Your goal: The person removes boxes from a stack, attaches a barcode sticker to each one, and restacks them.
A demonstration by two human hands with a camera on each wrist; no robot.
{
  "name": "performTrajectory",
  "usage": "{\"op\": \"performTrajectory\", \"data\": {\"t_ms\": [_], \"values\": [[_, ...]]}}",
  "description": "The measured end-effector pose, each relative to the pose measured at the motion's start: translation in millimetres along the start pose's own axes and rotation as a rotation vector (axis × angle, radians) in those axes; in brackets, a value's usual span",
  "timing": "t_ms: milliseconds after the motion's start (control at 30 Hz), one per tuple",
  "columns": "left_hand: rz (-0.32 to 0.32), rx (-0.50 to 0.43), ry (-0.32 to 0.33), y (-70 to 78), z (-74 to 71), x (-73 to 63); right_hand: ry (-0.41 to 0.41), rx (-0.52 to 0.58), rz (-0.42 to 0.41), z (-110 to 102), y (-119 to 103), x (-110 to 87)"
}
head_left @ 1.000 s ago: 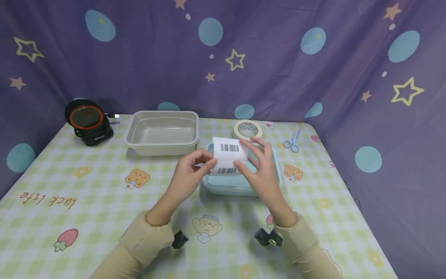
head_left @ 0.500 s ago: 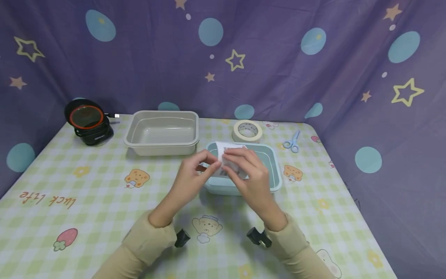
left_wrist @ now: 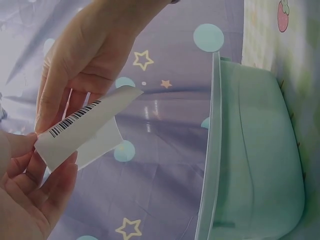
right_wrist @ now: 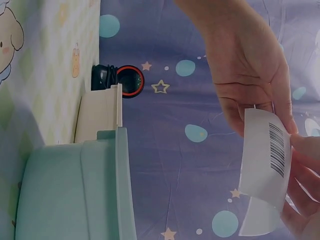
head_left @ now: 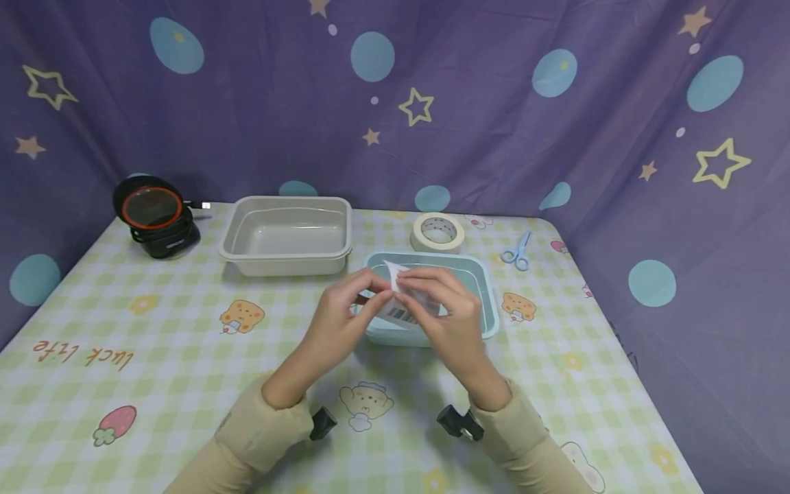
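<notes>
Now the left hand (head_left: 345, 307) and right hand (head_left: 452, 310) pinch one bent white paper barcode sheet (left_wrist: 92, 122): probably light, floppy, easily creased, best gripped by its edges.

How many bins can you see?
2: the grey bin, and right of it the teal bin, partly covered by the left hand and right hand. No others show.

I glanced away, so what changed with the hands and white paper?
The right hand moved toward the left hand; the white paper both still hold has bent, showing the head camera part of one barcode, not two. The teal tub, grey tub, tape and scissors stayed put.
</notes>
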State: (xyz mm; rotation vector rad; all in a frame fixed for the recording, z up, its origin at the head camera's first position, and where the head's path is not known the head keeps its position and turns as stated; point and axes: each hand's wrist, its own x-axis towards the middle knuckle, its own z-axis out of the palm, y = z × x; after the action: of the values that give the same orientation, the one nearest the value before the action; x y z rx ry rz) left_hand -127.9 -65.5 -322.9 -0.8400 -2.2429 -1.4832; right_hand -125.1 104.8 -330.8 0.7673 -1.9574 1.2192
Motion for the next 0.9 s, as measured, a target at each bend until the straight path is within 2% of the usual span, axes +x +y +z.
{"op": "performTrajectory", "data": {"t_ms": [267, 400, 633, 900], "values": [[0.116, 0.037, 0.024, -2.5, 1.0, -0.5, 0.005, 0.002, -0.015, -0.2, 0.0, 0.0], [0.152, 0.045, 0.035, -4.5, 1.7, -0.5, 0.000, 0.016, -0.010, -0.4, -0.4, 0.1], [0.170, 0.057, 0.039, -4.8, 1.8, -1.3, -0.003, 0.028, -0.002, -0.5, 0.6, -0.8], [0.176, 0.040, 0.045, -4.7, 2.9, -1.2, 0.021, 0.020, -0.036, 0.4, 1.2, -1.1]]}}
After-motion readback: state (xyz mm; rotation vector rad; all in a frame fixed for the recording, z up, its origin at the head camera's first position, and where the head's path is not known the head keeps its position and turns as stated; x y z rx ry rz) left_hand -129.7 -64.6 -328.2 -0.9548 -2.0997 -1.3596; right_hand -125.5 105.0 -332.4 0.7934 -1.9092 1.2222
